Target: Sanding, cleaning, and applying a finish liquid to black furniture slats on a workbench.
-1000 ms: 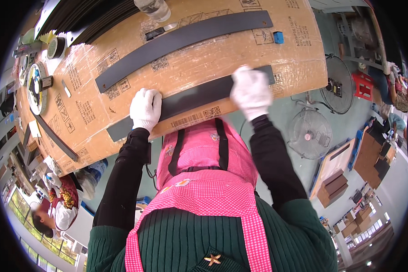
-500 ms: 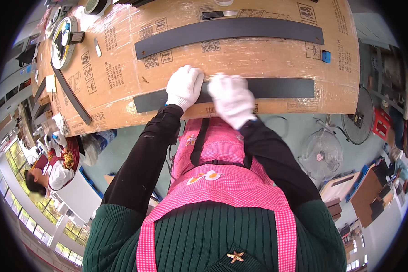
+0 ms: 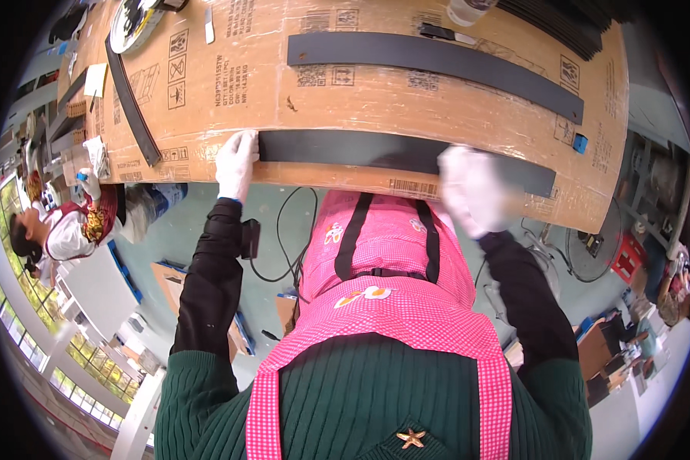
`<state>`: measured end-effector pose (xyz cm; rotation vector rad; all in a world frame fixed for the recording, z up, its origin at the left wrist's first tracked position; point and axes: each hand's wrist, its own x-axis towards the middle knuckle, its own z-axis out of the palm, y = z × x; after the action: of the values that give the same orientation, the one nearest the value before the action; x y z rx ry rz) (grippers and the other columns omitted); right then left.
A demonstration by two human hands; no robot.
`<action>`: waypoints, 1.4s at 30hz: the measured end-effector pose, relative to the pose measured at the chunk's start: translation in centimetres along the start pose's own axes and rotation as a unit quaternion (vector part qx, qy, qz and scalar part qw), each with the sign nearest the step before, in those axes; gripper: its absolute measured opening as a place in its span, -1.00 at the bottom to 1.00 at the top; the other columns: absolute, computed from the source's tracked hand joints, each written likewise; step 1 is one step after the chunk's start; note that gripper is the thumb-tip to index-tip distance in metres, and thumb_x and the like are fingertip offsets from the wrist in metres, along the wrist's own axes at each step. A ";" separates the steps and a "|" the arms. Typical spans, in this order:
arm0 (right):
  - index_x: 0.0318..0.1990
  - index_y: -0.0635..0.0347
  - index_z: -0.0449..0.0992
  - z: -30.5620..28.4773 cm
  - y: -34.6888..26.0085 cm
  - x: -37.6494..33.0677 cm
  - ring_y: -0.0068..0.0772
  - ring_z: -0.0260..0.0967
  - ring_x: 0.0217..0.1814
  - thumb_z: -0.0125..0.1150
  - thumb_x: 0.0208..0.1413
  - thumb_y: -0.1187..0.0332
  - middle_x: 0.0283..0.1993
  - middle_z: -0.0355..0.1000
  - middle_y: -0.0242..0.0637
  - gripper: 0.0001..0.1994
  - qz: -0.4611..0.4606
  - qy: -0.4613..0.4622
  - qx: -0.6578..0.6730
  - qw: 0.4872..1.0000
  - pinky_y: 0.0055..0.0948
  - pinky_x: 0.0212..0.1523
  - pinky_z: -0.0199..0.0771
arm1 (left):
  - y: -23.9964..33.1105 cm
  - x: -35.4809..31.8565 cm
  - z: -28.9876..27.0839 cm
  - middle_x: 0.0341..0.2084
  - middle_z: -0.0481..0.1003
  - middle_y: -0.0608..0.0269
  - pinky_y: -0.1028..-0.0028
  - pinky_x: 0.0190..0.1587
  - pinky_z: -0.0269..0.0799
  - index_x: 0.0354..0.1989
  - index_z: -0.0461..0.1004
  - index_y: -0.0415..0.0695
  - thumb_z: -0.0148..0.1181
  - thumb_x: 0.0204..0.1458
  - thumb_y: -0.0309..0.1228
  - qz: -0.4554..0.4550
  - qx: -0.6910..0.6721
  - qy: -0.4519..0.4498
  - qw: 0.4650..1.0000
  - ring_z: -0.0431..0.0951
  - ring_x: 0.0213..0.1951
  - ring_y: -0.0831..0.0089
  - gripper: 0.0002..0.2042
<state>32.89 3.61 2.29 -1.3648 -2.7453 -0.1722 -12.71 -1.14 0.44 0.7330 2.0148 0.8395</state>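
A dark grey flat strip (image 3: 353, 147) lies along the near edge of the cardboard-covered table. At its left end my left hand (image 3: 238, 165), in a white glove, is closed with the fingers on the strip's tip. My right hand (image 3: 475, 192), also white-gloved, rests over the right part of the strip, its fingers blurred by motion. Whether anything is in that hand is hidden. Farther back lies a second, longer dark strip (image 3: 437, 70) with a small hole near each end.
Small blue block (image 3: 580, 143) near the right edge; black-handled tool (image 3: 446, 33) behind the long strip; clear cup (image 3: 468, 11) and stacked dark strips (image 3: 560, 23) at the back. On the left are a narrow dark strip (image 3: 133, 107) and a round tub (image 3: 134, 27). Another person (image 3: 69, 226) works at far left.
My left hand has moved left to the strip's end, and my right hand has slid right along it. The view has shifted, tilting the table and strips.
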 end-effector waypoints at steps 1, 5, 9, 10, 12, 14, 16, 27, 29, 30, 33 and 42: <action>-0.13 0.14 0.50 0.4 -4.0 2.2 -0.19 0.39 -0.29 0.16 0.02 0.45 -0.32 0.36 -0.23 -0.77 -0.028 0.033 0.081 0.996 -0.18 -0.24 0.44 | 0.1 -0.2 0.0 -0.35 0.56 0.37 0.54 -0.17 0.52 -0.07 0.63 -0.26 0.18 0.40 -0.18 -0.008 -0.009 0.013 1.000 0.52 -0.31 0.61 -0.66; -0.16 0.12 0.50 1.7 -17.4 12.8 -0.09 0.47 -0.15 0.14 0.06 0.36 -0.20 0.44 -0.18 -0.81 -0.078 -0.041 0.355 0.931 -0.13 -0.12 0.53 | -0.4 1.0 -0.8 -0.40 0.58 0.33 0.53 -0.22 0.54 -0.13 0.63 -0.29 0.15 0.41 -0.16 -0.020 -0.068 -0.021 0.997 0.54 -0.38 0.56 -0.63; -0.29 0.07 0.57 0.8 -19.4 16.2 -0.03 0.54 -0.16 0.18 0.13 0.32 -0.24 0.50 -0.14 -0.90 -0.125 -0.060 0.409 0.902 -0.09 -0.12 0.62 | -0.1 2.3 -1.8 -0.28 0.70 0.08 0.44 -0.27 0.65 -0.12 0.64 -0.29 0.09 0.42 -0.09 -0.104 -0.092 -0.056 0.989 0.71 -0.35 0.38 -0.57; -0.29 0.08 0.57 0.0 -16.7 16.2 -0.03 0.54 -0.23 0.16 0.13 0.32 -0.29 0.51 -0.12 -0.90 -0.114 -0.136 0.366 0.914 -0.12 -0.18 0.64 | 0.0 2.4 -2.1 -0.28 0.70 0.08 0.44 -0.27 0.65 -0.12 0.64 -0.29 0.09 0.42 -0.09 -0.109 -0.096 -0.052 0.988 0.71 -0.35 0.38 -0.57; -0.32 0.12 0.55 0.0 -8.7 12.3 0.01 0.58 -0.26 0.10 0.11 0.43 -0.33 0.55 -0.11 -0.90 -0.040 -0.040 0.336 0.940 -0.10 -0.29 0.64 | 1.4 2.9 -2.2 -0.32 0.69 0.08 0.44 -0.34 0.65 -0.17 0.62 -0.27 0.10 0.41 0.00 -0.151 -0.085 -0.078 0.982 0.71 -0.40 0.39 -0.52; -0.36 0.16 0.55 -1.0 -1.7 7.3 0.09 0.58 -0.40 0.09 0.13 0.44 -0.44 0.53 -0.11 -0.89 0.102 -0.105 0.158 0.976 -0.09 -0.40 0.59 | 1.0 3.2 -3.1 -0.37 0.69 0.08 0.48 -0.43 0.62 -0.17 0.62 -0.27 0.10 0.40 0.00 -0.149 -0.077 -0.084 0.982 0.72 -0.42 0.37 -0.52; -0.25 0.12 0.53 1.0 2.5 -0.5 -0.04 0.54 -0.24 0.09 0.13 0.44 -0.26 0.53 -0.10 -0.90 0.367 0.022 0.085 0.926 -0.08 -0.16 0.56 | 2.1 3.4 -2.6 -0.38 0.69 0.03 0.47 -0.45 0.61 -0.16 0.63 -0.31 0.10 0.39 0.01 -0.138 -0.044 -0.117 0.982 0.72 -0.44 0.35 -0.49; 0.04 0.15 0.51 2.2 -24.2 19.5 0.05 0.46 0.03 0.22 0.15 0.28 0.02 0.46 -0.10 -0.68 -0.023 0.006 0.336 0.942 -0.01 -0.03 0.56 | 0.2 4.8 -1.9 -0.43 0.66 0.05 0.38 -0.34 0.56 -0.28 0.60 -0.35 -0.05 0.45 -0.03 -0.081 -0.033 -0.116 0.989 0.64 -0.45 0.34 -0.45; 0.10 0.11 0.51 3.0 -25.8 20.7 0.01 0.44 0.11 0.21 0.16 0.23 0.04 0.47 -0.11 -0.64 -0.043 0.016 0.392 0.919 -0.03 0.05 0.54 | -0.2 4.9 -1.4 -0.37 0.67 0.04 0.34 -0.17 0.47 -0.23 0.57 -0.40 -0.10 0.47 -0.04 -0.026 -0.045 -0.090 0.995 0.60 -0.30 0.31 -0.44; 0.10 0.11 0.51 3.3 -25.5 19.9 0.01 0.44 0.11 0.21 0.16 0.23 0.04 0.47 -0.11 -0.64 -0.044 0.014 0.390 0.920 -0.03 0.05 0.54 | -0.4 5.1 -1.5 -0.37 0.67 0.04 0.34 -0.17 0.47 -0.23 0.57 -0.40 -0.10 0.47 -0.04 -0.027 -0.047 -0.091 0.994 0.60 -0.30 0.31 -0.44; 0.07 0.00 0.58 2.4 -20.4 16.4 -0.04 0.48 0.11 0.29 0.11 0.26 0.01 0.52 -0.22 -0.65 -0.086 -0.023 0.382 0.920 -0.06 0.05 0.57 | 0.5 5.3 -2.2 -0.39 0.68 0.02 0.36 -0.29 0.54 -0.23 0.60 -0.37 -0.11 0.47 -0.02 -0.080 0.015 -0.148 0.986 0.65 -0.37 0.31 -0.42; -0.07 -0.01 0.55 1.8 -13.4 9.2 -0.10 0.43 -0.14 0.20 0.07 0.39 -0.17 0.46 -0.34 -0.75 0.063 -0.287 0.246 0.923 -0.17 -0.06 0.55 | 3.6 4.4 -2.2 -0.42 0.69 0.02 0.46 -0.52 0.56 -0.24 0.63 -0.33 -0.12 0.43 0.09 -0.175 -0.066 -0.172 0.967 0.71 -0.48 0.35 -0.36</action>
<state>16.68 3.08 0.66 -1.6043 -2.7795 1.0092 -16.04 3.62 2.17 0.3963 1.6893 0.5861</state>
